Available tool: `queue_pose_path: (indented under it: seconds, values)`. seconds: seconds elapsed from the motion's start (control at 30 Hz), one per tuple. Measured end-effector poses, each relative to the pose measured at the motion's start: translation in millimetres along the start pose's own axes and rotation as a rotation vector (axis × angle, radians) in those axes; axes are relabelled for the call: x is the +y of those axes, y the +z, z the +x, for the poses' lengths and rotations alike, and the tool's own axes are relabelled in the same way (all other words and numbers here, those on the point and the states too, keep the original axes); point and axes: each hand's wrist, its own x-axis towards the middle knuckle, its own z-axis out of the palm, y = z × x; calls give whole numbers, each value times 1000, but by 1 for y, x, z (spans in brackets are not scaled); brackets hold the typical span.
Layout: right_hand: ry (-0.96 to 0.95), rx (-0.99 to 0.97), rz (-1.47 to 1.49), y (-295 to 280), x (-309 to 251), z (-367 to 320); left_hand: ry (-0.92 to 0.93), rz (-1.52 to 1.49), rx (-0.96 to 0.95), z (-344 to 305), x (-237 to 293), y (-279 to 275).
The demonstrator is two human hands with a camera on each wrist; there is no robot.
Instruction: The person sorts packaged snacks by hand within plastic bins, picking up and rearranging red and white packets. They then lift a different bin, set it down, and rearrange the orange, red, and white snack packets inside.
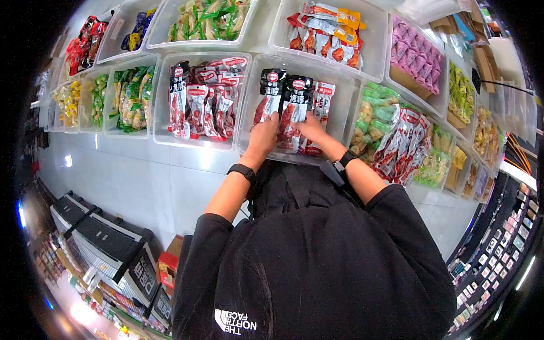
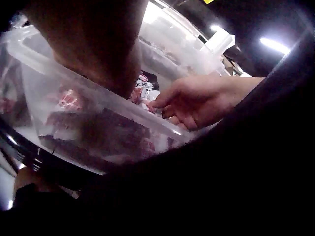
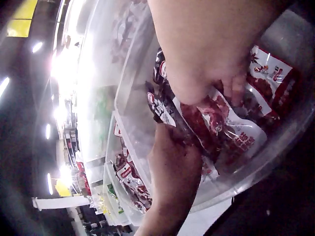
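Observation:
In the head view my left hand (image 1: 264,137) grips the lower part of a black-topped snack pouch (image 1: 271,85) with a red-brown meat picture. My right hand (image 1: 313,128) is beside it, thumb and curled fingers holding a second black-topped pouch (image 1: 297,90) by its lower right edge. A red-and-white pouch (image 1: 324,97) lies right of that one. All are inside a clear plastic bin (image 1: 343,96). In the right wrist view the left hand (image 3: 173,160) pinches a pouch's edge, while the right hand (image 3: 216,64) has its fingers bent down among the pouches.
To the left is a bin (image 1: 161,122) of similar red pouches. Green-wrapped snacks and more red pouches (image 1: 399,141) fill the bin on the right. Behind stand bins with orange-topped pouches (image 1: 323,42) and pink packets (image 1: 416,54). A black-and-grey rack (image 1: 107,238) stands at lower left.

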Motion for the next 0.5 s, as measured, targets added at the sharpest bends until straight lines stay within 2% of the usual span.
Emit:
queue_pose_path:
  seconds: [0.1,0.17,0.23,0.37,0.43,0.47,0.5]
  values:
    - [-20,31,-73,4,3,7,-36,-41,-80,-4,0,-7]
    - [-31,54,-154,8,1,9,-17,-50,-28,-7,-1,-8]
    - [-94,28,-55,6,-13,-1,-52,-73,12,-7,3,-11]
    - [-69,31,-98,10,-14,4,-56,-150,159,-15,12,-30]
    - [-179,80,-134,13,-25,1,-9,-201,160,-24,22,-52]
    - [-261,12,95,28,8,30,34,-250,161,-29,26,-62]
    - [-268,-1,95,38,14,45,22,-244,167,-33,30,-68]
